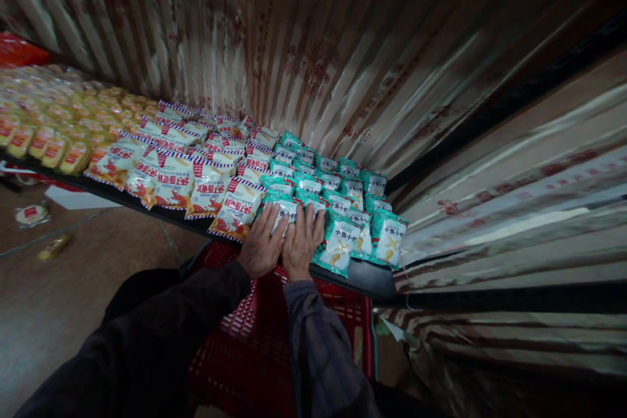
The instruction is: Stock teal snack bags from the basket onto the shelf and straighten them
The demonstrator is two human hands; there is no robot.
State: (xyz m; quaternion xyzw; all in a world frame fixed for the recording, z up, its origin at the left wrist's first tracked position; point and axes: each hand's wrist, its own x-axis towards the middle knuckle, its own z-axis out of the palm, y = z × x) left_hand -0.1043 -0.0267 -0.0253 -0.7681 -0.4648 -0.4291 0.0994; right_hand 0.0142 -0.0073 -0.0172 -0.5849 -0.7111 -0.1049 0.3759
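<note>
My left hand [262, 243] and my right hand [302, 241] lie side by side, fingers stretched flat, on top of teal-and-white snack packets [337, 241] at the front edge of a dark shelf [365, 277]. Both palms press down on the same front-row packet, which they mostly hide. Just left of my left hand lies a red-white-blue packet [237, 208]. Nothing is gripped in either hand.
Rows of red-white-blue packets [171, 176] and yellow packets [53, 137] fill the shelf to the left. A red plastic basket [255, 339] stands below my arms. Striped sheeting [318, 46] hangs behind and to the right. Loose packets [32, 214] lie on the brown floor.
</note>
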